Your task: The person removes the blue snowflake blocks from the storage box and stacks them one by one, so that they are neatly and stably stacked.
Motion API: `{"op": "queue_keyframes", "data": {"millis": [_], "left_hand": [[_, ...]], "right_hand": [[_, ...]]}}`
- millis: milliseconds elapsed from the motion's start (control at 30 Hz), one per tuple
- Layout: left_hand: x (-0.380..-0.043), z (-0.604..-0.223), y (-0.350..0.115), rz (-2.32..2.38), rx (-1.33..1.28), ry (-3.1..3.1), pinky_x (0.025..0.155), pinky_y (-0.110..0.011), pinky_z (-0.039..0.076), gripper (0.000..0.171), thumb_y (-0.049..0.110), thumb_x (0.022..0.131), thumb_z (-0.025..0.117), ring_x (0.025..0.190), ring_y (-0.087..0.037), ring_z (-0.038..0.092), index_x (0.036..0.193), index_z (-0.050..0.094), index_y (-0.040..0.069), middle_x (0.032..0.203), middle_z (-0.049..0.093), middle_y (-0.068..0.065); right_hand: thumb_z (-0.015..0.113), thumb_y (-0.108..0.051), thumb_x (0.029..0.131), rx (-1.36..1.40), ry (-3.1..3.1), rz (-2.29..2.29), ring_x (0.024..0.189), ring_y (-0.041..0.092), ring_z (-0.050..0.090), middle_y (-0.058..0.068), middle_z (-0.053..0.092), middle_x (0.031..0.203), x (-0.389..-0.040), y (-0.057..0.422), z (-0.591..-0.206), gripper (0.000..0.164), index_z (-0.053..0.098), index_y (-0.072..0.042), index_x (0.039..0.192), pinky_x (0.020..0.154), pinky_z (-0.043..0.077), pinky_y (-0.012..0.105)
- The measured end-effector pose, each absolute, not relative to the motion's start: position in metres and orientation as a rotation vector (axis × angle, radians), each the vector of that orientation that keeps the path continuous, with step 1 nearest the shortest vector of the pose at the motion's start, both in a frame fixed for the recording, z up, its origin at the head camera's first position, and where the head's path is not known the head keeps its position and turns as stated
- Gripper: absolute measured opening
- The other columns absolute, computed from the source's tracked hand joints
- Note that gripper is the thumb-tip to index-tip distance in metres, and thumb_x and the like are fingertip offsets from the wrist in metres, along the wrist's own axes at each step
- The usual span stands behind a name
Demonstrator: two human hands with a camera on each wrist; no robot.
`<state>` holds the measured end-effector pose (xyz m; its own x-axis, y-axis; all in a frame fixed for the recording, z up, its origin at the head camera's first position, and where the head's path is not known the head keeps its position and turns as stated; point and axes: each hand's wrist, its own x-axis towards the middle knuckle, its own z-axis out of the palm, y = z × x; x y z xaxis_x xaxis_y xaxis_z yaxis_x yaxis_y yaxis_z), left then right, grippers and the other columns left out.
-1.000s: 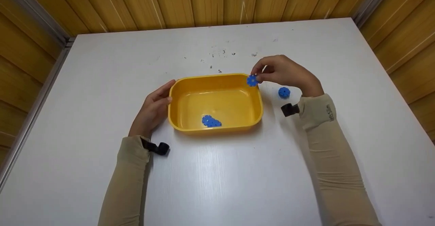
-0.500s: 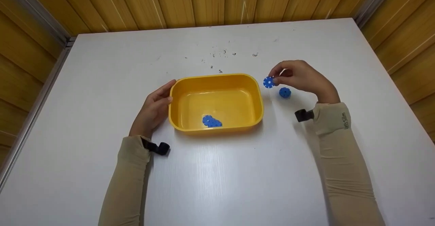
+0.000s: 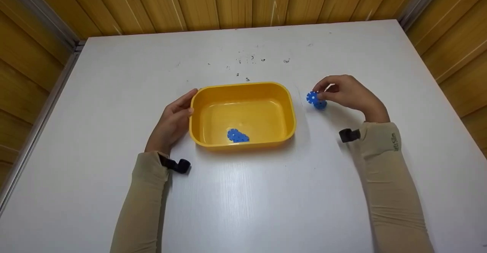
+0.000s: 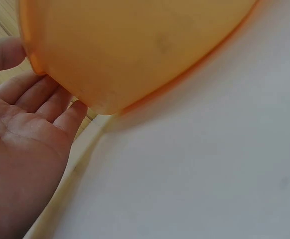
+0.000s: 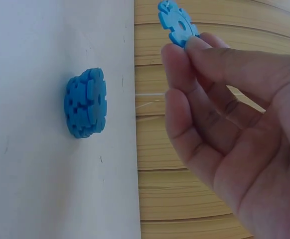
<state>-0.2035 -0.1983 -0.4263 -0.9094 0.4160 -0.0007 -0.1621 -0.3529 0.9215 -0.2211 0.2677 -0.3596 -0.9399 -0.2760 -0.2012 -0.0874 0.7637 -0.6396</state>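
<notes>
My right hand (image 3: 352, 95) pinches a blue notched plastic disc (image 3: 312, 97) with a centre hole between thumb and fingertips. In the head view that disc partly overlaps a small stack of matching blue discs (image 3: 320, 105) on the table. The right wrist view shows the disc held apart from the stack (image 5: 86, 103). My left hand (image 3: 171, 121) holds the left end of a yellow plastic basin (image 3: 243, 144). In the left wrist view its thumb lies at the rim, and the fingers sit against the outer wall (image 4: 135, 55). Several blue discs (image 3: 237, 135) lie inside, by the near wall.
The white table (image 3: 236, 199) has dark scuff marks behind the basin. Yellow wood-look panels (image 3: 236, 3) rise beyond its far edge and on both sides. Each sleeve cuff carries a small black camera, such as the right one (image 3: 348, 135).
The right hand has drawn the pinched disc rightward from the basin's far right corner and slightly nearer, up to the stack. The left hand and basin have stayed put.
</notes>
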Motion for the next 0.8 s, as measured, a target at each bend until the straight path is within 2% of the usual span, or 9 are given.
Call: {"op": "queue_keyframes", "data": {"millis": [100,267,467,800], "left_hand": [[-0.203,-0.426,-0.198,2.309,0.319,1.522,0.112,-0.028,0.036,0.059,-0.004,0.095,0.048,0.143,-0.020,0.033,0.150,0.028,0.003,0.155,0.035,-0.007],[-0.203,-0.425,-0.196,2.323,0.306,1.513,0.112,-0.027,0.037,0.059,-0.005,0.094,0.049,0.142,-0.020,0.034,0.149,0.031,0.003,0.154,0.036,-0.007],[-0.203,-0.425,-0.196,2.306,0.316,1.541,0.112,-0.028,0.037,0.058,-0.004,0.094,0.050,0.142,-0.020,0.034,0.149,0.032,0.004,0.154,0.036,-0.006],[-0.203,-0.426,-0.198,2.303,0.343,1.554,0.112,-0.028,0.035,0.060,-0.005,0.095,0.048,0.144,-0.019,0.032,0.150,0.027,0.002,0.156,0.034,-0.005]], "right_hand": [[0.062,-0.021,0.093,-0.271,2.669,-0.951,0.097,0.022,0.057,0.008,0.064,0.112,-0.220,0.272,-0.362,0.022,0.067,-0.013,0.113,0.088,0.048,0.027],[0.061,-0.019,0.094,-0.238,2.643,-0.959,0.100,0.025,0.057,0.011,0.061,0.114,-0.220,0.279,-0.366,0.023,0.066,-0.010,0.114,0.095,0.047,0.039],[0.062,-0.020,0.093,-0.209,2.626,-0.959,0.105,0.028,0.056,0.013,0.061,0.116,-0.223,0.285,-0.371,0.025,0.066,-0.009,0.115,0.098,0.046,0.045],[0.062,-0.020,0.093,-0.178,2.599,-0.968,0.114,0.031,0.053,0.016,0.059,0.119,-0.226,0.294,-0.376,0.028,0.065,-0.006,0.117,0.105,0.041,0.054]]}}
